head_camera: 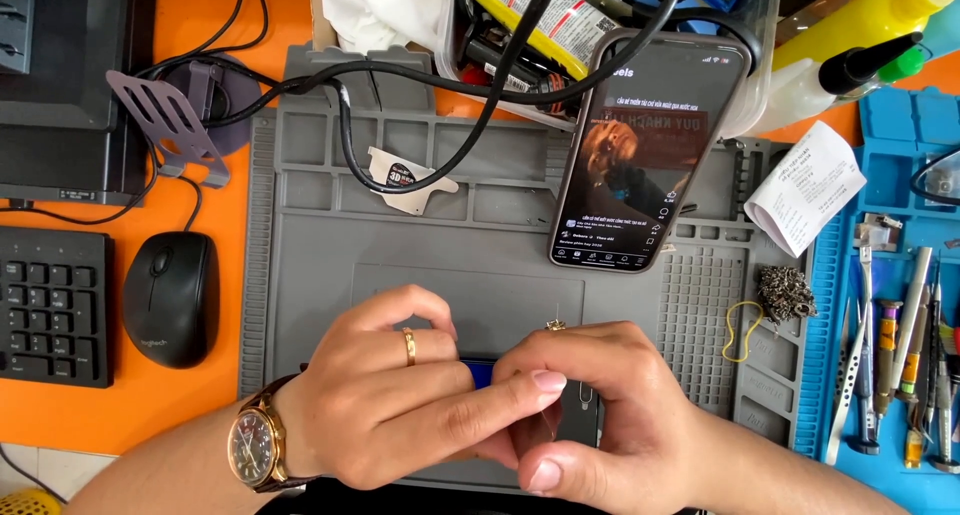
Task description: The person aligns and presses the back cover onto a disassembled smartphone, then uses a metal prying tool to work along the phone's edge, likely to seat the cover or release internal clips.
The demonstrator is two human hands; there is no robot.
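Pinching a small blue-edged dark device [483, 373] between both hands, at about six o'clock on the grey work mat [320, 245]. Left hand [385, 395], wearing a gold ring and a gold wristwatch with a brown strap, curling over the device's left end, fingers pressed together, thumb stretching rightward across to the other hand. Right hand [600, 405] closing on the device's right end, fingers bent and bunched, covering most of it; hard telling what kind of device, only a blue strip and a dark corner showing. Moving outward: leaning at one o'clock from the hands, a smartphone [645, 150] with a lit screen, propped against a clear plastic bin [750, 95] of cables and tools. Lying at eleven o'clock on the mat, a thin metal pry card [405, 183], with a black cable [345, 135] looping over it. Sitting at three o'clock, a yellow rubber band [738, 331] and a clump of metal wool [786, 293], both on the mat's right side. Resting at two o'clock, a white paper slip [805, 187]. Lining up farther right, at three o'clock, tweezers and screwdrivers [900, 355] on a blue mat [890, 125]. Sitting at nine o'clock on the orange table [180, 415], a black mouse [170, 297], with a black keyboard [55, 305] beyond it at the left edge. Standing at ten o'clock, a grey folding stand [165, 125].
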